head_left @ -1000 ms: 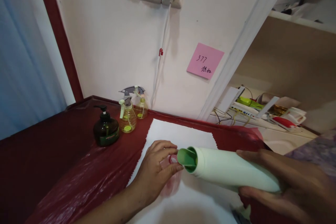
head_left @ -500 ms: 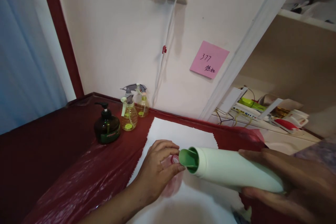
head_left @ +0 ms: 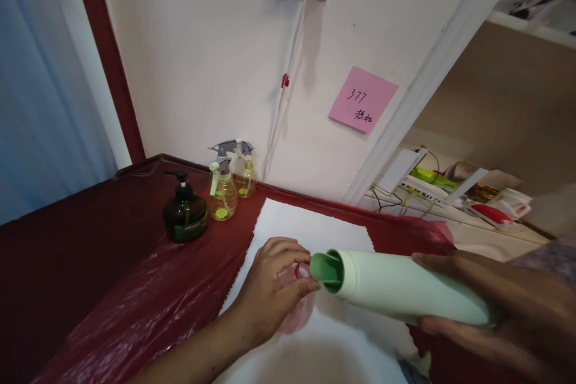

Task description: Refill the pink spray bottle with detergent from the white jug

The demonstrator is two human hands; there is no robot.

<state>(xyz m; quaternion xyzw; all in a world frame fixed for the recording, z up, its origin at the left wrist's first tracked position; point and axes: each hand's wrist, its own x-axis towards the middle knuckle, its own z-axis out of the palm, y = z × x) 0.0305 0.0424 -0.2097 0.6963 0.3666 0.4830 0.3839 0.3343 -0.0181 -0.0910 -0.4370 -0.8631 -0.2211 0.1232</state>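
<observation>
My right hand (head_left: pixel 486 312) grips a pale green bottle (head_left: pixel 405 288) lying nearly level, its darker green spout (head_left: pixel 327 269) pointing left. My left hand (head_left: pixel 270 288) is curled round a small clear pinkish bottle (head_left: pixel 297 306) standing on a white sheet (head_left: pixel 315 228). The green spout sits right at the small bottle's red-rimmed mouth (head_left: pixel 302 270). Most of the small bottle is hidden by my fingers.
A red plastic cover (head_left: pixel 148 306) lies over the dark red table. A dark pump bottle (head_left: pixel 185 216) and two yellow spray bottles (head_left: pixel 222 192) stand by the wall. A pink note (head_left: pixel 362 99) hangs above. A cluttered shelf (head_left: pixel 450 192) lies at right.
Both hands and the two bottles keep the same pose. The view has tipped slightly downward and both hands sit a little higher and further right in the picture.
</observation>
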